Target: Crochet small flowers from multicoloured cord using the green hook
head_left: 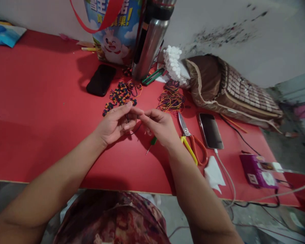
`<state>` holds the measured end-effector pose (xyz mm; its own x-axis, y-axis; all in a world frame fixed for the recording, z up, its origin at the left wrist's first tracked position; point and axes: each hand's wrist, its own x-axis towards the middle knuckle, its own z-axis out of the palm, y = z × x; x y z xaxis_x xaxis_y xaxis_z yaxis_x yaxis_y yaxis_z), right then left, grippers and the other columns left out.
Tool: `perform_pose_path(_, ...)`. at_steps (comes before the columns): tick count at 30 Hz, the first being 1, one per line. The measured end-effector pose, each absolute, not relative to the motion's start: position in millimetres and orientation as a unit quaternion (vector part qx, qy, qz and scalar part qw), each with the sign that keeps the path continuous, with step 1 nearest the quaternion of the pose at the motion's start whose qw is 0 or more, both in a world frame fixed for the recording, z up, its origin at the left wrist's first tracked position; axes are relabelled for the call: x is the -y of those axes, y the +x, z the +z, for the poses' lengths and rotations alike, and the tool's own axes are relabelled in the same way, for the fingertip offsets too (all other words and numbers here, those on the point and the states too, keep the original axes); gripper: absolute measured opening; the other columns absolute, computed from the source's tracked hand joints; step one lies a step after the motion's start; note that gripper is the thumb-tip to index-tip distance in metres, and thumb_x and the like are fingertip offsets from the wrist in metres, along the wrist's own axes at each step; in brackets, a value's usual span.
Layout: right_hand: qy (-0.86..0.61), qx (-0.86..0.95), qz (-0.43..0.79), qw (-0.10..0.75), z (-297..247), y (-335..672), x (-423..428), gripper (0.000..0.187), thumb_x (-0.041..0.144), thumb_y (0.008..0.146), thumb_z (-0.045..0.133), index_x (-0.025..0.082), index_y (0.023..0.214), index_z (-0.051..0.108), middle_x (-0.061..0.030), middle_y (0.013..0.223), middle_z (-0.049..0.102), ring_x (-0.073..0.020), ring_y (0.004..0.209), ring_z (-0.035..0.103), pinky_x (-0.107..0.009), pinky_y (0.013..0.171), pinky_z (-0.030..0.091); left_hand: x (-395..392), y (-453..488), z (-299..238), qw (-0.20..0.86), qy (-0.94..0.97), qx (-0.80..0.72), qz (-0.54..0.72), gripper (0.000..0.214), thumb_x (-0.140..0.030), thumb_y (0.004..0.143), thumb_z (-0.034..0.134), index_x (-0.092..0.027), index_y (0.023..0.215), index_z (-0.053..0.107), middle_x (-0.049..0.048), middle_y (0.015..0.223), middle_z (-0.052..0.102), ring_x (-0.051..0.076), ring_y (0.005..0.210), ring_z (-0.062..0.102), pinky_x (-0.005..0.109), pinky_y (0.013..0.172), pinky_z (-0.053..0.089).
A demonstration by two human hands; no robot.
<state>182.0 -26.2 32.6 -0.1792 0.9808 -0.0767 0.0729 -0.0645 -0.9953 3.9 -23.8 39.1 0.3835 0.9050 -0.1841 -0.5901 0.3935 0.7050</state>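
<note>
My left hand point(115, 123) and my right hand point(160, 127) meet over the red table point(40, 112), fingertips pinched together on a thin dark cord point(132, 130) that loops down between them. Just beyond the hands lies a pile of small multicoloured knotted pieces point(120, 96). A bundle of loose coloured cords point(170, 100) rests right of the pile. A small green-handled tool point(151, 144) lies on the table under my right wrist.
Scissors point(191, 142) with orange and yellow handles lie right of my right hand, then a phone point(210, 130) on a white cable. A black phone point(101, 80), a steel flask point(149, 40), a printed bag point(117, 30), a woven cushion point(231, 89) and a purple power strip point(258, 173) are around.
</note>
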Motion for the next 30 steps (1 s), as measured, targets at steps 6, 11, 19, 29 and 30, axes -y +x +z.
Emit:
perform_pose_path(6, -0.530, 0.551, 0.446, 0.465, 28.7, 186.1, 22.1, 0.029, 0.041, 0.085, 0.082, 0.020, 0.071, 0.068, 0.0031, 0.062, 0.060, -0.0092, 0.058, 0.045, -0.026, 0.053, 0.030, 32.7, 7.7, 31.5, 0.723, 0.411, -0.321, 0.453, 0.037, -0.053, 0.094, 0.081, -0.016, 0.089, 0.085, 0.0033, 0.067, 0.072, 0.007, 0.044, 0.038, 0.021, 0.039, 0.034)
perform_pose_path(11, -0.526, 0.540, 0.428, 0.499, 28.5, 185.2, 24.0, 0.031, 0.043, 0.087, 0.084, 0.021, 0.073, 0.067, 0.0044, 0.063, 0.058, -0.0101, 0.059, 0.045, -0.027, 0.056, 0.035, 35.8, 10.3, 34.1, 0.695, 0.421, -0.370, 0.450, 0.037, -0.056, 0.092, 0.082, -0.020, 0.085, 0.082, -0.0053, 0.049, 0.049, 0.008, 0.040, 0.036, 0.022, 0.038, 0.033)
perform_pose_path(19, -0.502, 0.543, 0.427, 0.520, 30.9, 180.2, 28.6, 0.036, 0.051, 0.090, 0.084, 0.022, 0.076, 0.067, 0.0032, 0.062, 0.064, -0.0146, 0.066, 0.064, -0.030, 0.065, 0.049, 26.1, 9.2, 27.9, 0.714, 0.357, -0.368, 0.476, 0.036, -0.050, 0.082, 0.092, -0.018, 0.096, 0.087, 0.0068, 0.083, 0.080, 0.005, 0.045, 0.040, 0.020, 0.039, 0.028)
perform_pose_path(29, -0.517, 0.575, 0.378, 0.509, 20.1, 168.3, 35.8, 0.017, 0.037, 0.095, 0.077, 0.022, 0.088, 0.080, -0.0017, 0.080, 0.082, -0.0149, 0.071, 0.071, -0.029, 0.068, 0.056, 33.4, 15.8, 24.9, 0.668, 0.421, -0.404, 0.462, 0.024, -0.032, 0.091, 0.082, -0.014, 0.107, 0.087, -0.0026, 0.056, 0.059, 0.009, 0.046, 0.049, 0.021, 0.045, 0.044)
perform_pose_path(30, -0.511, 0.578, 0.377, 0.513, 19.9, 167.0, 36.6, 0.016, 0.036, 0.095, 0.076, 0.022, 0.087, 0.080, -0.0012, 0.078, 0.081, -0.0147, 0.069, 0.071, -0.029, 0.067, 0.056, 33.3, 16.1, 25.0, 0.672, 0.413, -0.405, 0.463, 0.024, -0.030, 0.091, 0.081, -0.014, 0.108, 0.087, -0.0027, 0.056, 0.059, 0.008, 0.046, 0.048, 0.021, 0.045, 0.043)
